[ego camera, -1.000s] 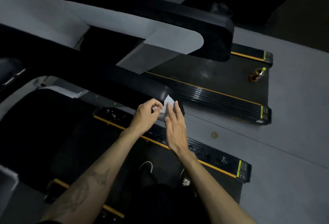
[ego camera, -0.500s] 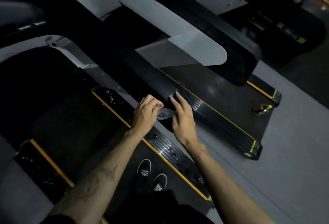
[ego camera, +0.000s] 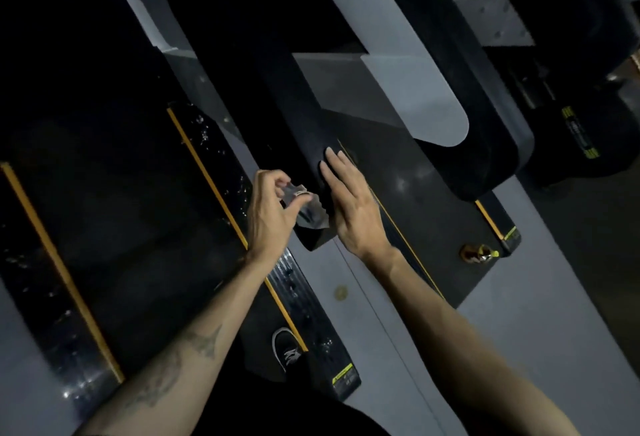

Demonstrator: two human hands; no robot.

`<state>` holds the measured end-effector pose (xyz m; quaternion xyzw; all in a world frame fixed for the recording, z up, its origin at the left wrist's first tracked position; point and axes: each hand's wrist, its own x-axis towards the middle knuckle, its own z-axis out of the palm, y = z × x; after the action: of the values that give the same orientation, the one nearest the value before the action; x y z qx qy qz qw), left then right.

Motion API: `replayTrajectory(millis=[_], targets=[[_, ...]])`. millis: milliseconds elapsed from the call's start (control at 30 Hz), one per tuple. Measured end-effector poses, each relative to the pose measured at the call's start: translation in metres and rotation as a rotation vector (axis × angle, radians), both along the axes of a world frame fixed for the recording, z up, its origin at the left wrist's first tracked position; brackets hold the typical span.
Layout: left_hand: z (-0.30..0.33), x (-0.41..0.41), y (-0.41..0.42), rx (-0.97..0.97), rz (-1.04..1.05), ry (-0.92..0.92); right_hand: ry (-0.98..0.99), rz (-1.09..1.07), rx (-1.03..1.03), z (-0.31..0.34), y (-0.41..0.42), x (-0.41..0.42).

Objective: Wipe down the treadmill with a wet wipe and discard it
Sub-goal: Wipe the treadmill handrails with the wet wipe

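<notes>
Fingers (ego camera: 294, 198) of the left hand (ego camera: 268, 214) are curled, pinching a small crumpled wipe (ego camera: 310, 210) just above the end of the black handrail (ego camera: 311, 158). The right hand (ego camera: 351, 209) is flat, fingers straight, resting against that rail beside the wipe. Honestly that pinch looks thin, so I'd guess the wipe could slip and drop to the floor (ego camera: 519, 331), or bunch up and barely clean anything.

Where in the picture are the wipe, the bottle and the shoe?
wipe (ego camera: 310, 210), head view, on its crumpled middle below the pinching fingers
bottle (ego camera: 479, 253), head view, on its body, lying on the neighbouring belt
shoe (ego camera: 289, 349), head view, on its dark upper by the laces
</notes>
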<state>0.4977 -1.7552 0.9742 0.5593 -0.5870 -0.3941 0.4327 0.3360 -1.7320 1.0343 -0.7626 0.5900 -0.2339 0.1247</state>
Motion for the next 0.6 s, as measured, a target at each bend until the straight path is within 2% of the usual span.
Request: replayTrajectory(millis=[67,167,367,500,600], targets=[[-0.006,-0.007,0.007,0.089,0.049,0.107,-0.011,0.047,-0.038,-0.003,-0.003,-0.006],[-0.014,-0.024,0.023,0.102,0.120,0.227,0.001,0.132,-0.074,-0.009,-0.011,-0.011],[-0.021,-0.069,0.044,0.179,0.451,0.534,0.047,0.209,-0.182,-0.028,-0.029,-0.009],[-0.026,-0.090,0.056,0.111,0.518,0.533,0.076,0.204,-0.296,-0.042,-0.032,-0.010],[-0.033,-0.099,0.073,-0.005,0.452,0.406,0.073,0.180,-0.377,-0.049,-0.036,-0.008]])
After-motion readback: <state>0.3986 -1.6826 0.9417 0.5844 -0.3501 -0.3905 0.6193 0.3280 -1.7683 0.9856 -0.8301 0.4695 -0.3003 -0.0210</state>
